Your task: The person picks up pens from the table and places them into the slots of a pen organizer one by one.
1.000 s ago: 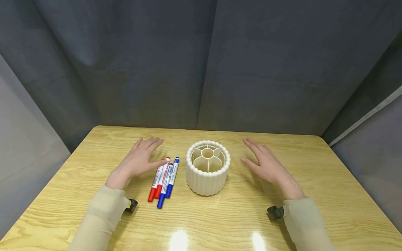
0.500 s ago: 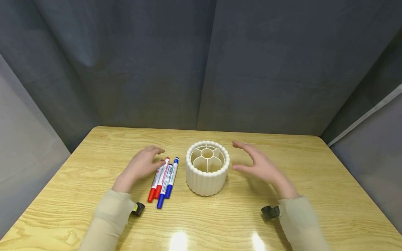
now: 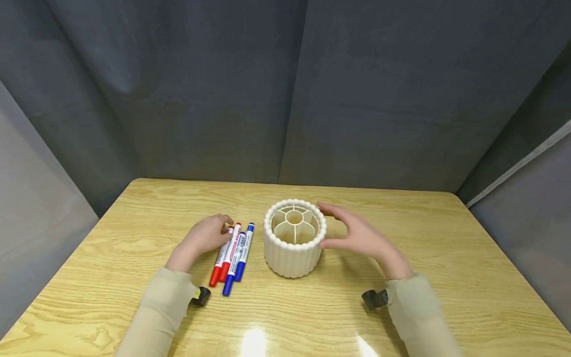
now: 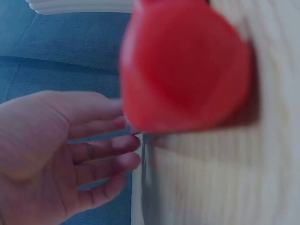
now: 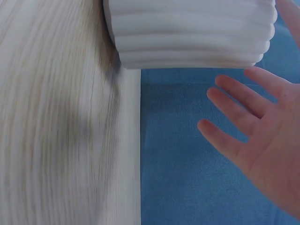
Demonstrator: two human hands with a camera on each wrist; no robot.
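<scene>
The red marker (image 3: 221,255) is lying leftmost of four markers (image 3: 233,259) at nine o'clock of the ribbed white pen holder (image 3: 294,238). The left hand (image 3: 202,237) is curling onto it. The right hand (image 3: 357,234), fingers relaxed, is flanking the holder's three o'clock side; its compartments are sitting empty.

Your head view is evenly lit from overhead, with two glare spots on the glossy table (image 3: 446,238) near the front edge and soft shadows. Edges bow a bit. Your left wrist view is badly blurred: the red marker cap (image 4: 185,65) is a smear.
</scene>
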